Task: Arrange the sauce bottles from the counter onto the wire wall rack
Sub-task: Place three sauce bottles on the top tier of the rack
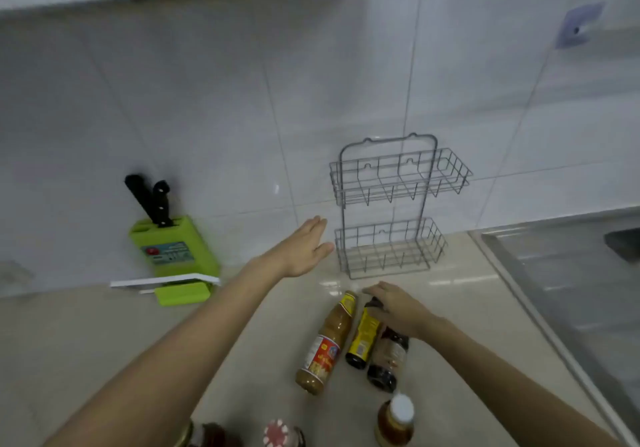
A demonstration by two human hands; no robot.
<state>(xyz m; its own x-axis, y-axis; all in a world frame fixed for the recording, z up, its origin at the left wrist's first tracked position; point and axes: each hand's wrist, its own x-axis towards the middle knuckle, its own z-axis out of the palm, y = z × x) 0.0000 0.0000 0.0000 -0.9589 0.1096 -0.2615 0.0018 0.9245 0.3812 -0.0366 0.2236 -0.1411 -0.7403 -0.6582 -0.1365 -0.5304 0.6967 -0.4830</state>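
Note:
A grey two-tier wire rack (391,204) stands against the tiled wall with both baskets empty. Three sauce bottles stand close together on the counter in front of it: a tall brown one with a red label (325,346), a dark one with a yellow label (363,339), and a dark one (388,363) behind it. My right hand (398,308) rests on the tops of the two dark bottles, fingers spread. My left hand (304,249) hovers flat and open just left of the rack's lower basket, holding nothing.
A white-capped bottle (394,419), a jar with a red-and-white lid (277,434) and another jar (204,436) stand at the near edge. A green knife block (173,256) sits at the left by the wall. A steel sink (571,290) lies to the right.

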